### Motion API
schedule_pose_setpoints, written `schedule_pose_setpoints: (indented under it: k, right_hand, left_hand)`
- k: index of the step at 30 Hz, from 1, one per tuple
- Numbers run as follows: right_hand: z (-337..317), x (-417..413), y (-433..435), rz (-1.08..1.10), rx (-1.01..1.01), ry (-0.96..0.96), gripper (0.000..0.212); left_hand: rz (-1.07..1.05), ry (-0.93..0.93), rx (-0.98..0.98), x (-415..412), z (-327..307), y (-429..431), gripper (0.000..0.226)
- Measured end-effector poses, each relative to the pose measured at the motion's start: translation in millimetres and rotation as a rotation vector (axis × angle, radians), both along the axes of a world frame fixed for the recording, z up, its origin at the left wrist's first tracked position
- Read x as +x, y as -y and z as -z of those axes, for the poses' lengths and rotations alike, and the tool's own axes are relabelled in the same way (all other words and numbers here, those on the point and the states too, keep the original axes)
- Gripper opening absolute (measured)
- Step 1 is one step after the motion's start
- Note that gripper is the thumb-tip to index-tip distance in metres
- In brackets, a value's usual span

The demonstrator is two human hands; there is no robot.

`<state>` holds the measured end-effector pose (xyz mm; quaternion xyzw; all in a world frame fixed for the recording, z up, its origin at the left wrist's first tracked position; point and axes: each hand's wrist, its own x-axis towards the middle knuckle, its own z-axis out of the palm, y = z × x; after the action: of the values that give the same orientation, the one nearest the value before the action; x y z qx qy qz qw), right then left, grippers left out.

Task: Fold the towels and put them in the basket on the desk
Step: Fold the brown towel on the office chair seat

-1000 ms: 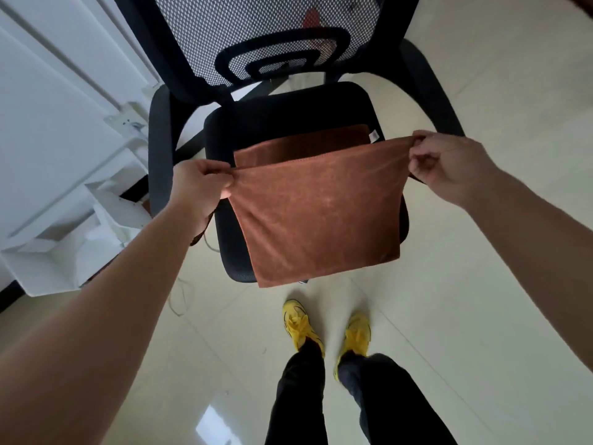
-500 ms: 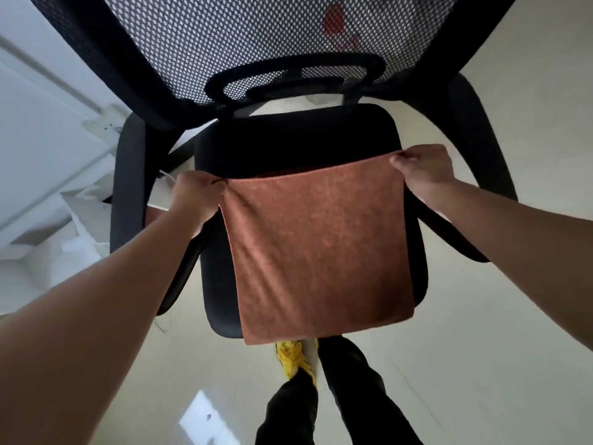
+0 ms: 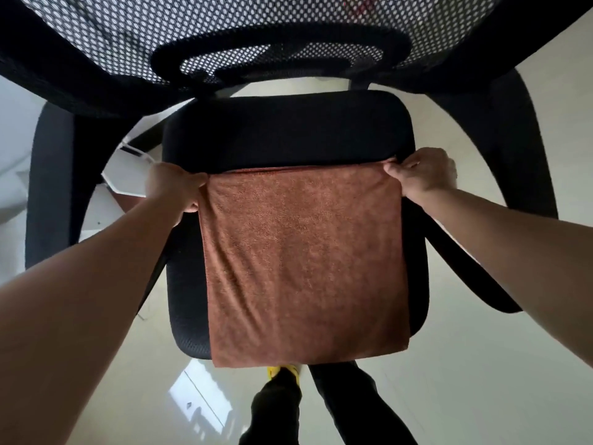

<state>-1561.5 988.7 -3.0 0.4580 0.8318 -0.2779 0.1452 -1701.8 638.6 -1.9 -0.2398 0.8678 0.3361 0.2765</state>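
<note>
A brown towel, folded in half, lies spread over the front of a black office chair seat. Its near edge hangs past the seat's front rim. My left hand pinches the far left corner of the towel. My right hand pinches the far right corner. Both corners rest low, at the level of the seat. No basket or desk is in view.
The chair's mesh backrest fills the top of the view, with armrests at left and right. White furniture stands to the left. My legs and a yellow shoe stand on the pale tiled floor.
Both hands have carried the towel forward and down from mid-air onto the chair seat. The doubled towel now lies flat, and the view has moved closer to the chair.
</note>
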Motion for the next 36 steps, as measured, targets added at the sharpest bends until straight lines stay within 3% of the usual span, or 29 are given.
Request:
schedule_pose_setpoints:
  k: [2,4,7,8,10,12,13,16,20,23,27,31,36]
  right_hand:
    - [-3.6,1.4,-2.5,-0.006,0.021,0.059,0.043]
    - [-17.8,5.1,6.0,-0.090,0.159,0.052,0.041]
    - [-36.9,7.0,37.9,-0.306,0.258,-0.214,0.031]
    - [-38.3,6.2,51.6,-0.367,0.147,-0.289,0.026]
    - [-34.5,4.7,74.3,-0.338,-0.251,-0.265,0.020]
    - [-31.2,6.0,75.1,-0.096,-0.641,-0.098,0.022]
    - [-30.5,7.9,69.1,0.065,-0.733,-0.070,0.021]
    - [-24.6,18.7,34.7,0.448,-0.600,-0.256,0.017]
    - [-22.7,39.2,19.9,0.550,-0.317,-0.265,0.038]
    - [-29.2,72.8,40.0,0.440,-0.117,-0.134,0.034]
    - [-28.1,139.9,83.6,0.240,-0.107,0.069,0.039]
    - [-23.2,201.6,103.2,0.307,-0.095,0.111,0.035]
    - [-25.0,250.7,113.2,0.356,-0.248,0.090,0.029]
  left_hand:
    - [0.064,-0.019,-0.093,1.4,-4.5,-1.0,0.024]
    - [0.201,-0.171,-0.263,9.1,-20.0,-6.7,0.018]
    - [0.400,-0.386,-0.240,26.0,-38.5,-23.2,0.015]
    - [0.488,-0.375,-0.159,31.5,-37.6,-28.4,0.012]
    - [0.649,-0.172,0.007,43.6,-30.6,-35.9,0.014]
    - [0.581,0.007,0.124,43.4,-20.9,-34.5,0.019]
    - [0.458,0.047,0.159,40.0,-16.4,-30.0,0.021]
    - [0.269,-0.057,0.146,32.3,-4.7,-17.9,0.020]
    - [0.198,-0.291,-0.032,65.9,-21.8,-11.8,0.027]
    - [-0.009,-0.169,-0.126,121.6,-30.8,3.5,0.037]
    - [0.002,0.042,-0.094,198.3,-30.8,28.0,0.022]
    - [-0.001,0.098,-0.053,243.4,-32.7,48.2,0.016]
    - [-0.064,0.174,-0.063,264.5,-34.0,60.9,0.021]
